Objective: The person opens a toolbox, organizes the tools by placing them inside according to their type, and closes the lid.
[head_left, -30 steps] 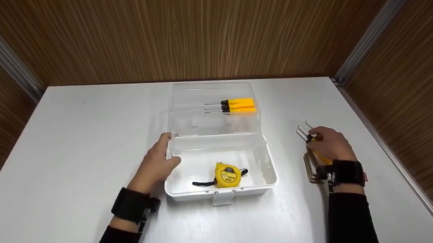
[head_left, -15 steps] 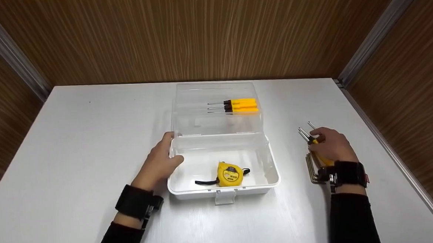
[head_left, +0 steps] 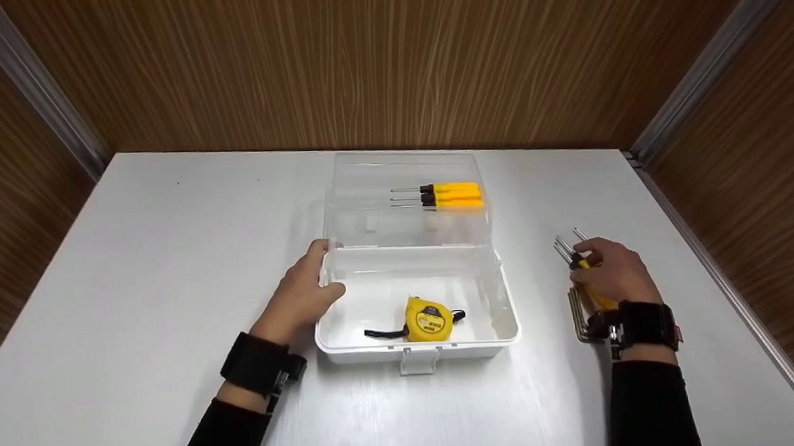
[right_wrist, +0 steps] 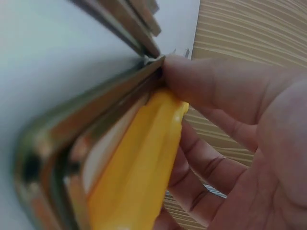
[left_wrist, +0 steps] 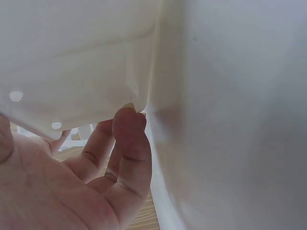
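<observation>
Table: I see a pale grey top, wood-grain walls on three sides.
Left hand: fingers curled on the open clear toolbox's left rim.
Right hand: pinching the hex key set, right of the box.
Box: tape measure inside; screwdrivers behind.

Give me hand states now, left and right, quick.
Left hand: grips the left rim of the clear toolbox.
Right hand: grips the hex key set in its yellow holder, on the table.
</observation>
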